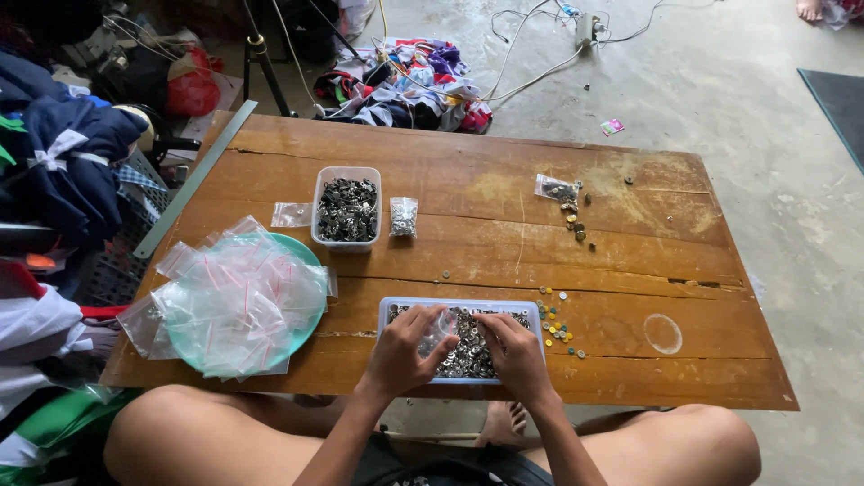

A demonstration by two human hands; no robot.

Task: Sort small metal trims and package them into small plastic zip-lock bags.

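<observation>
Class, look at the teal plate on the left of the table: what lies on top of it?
A heap of small clear zip bags covers the teal plate. Only its rim shows; anything beneath the bags is hidden.

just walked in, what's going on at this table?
A person sits at a low wooden table with both hands over a clear tray of small metal pieces. The left hand and right hand hold a small clear plastic bag between them above the tray. To the left, a teal plate carries a pile of empty zip bags. Further back stand a tub of dark metal parts and one filled bag. Loose coloured buttons lie right of the tray.
</observation>
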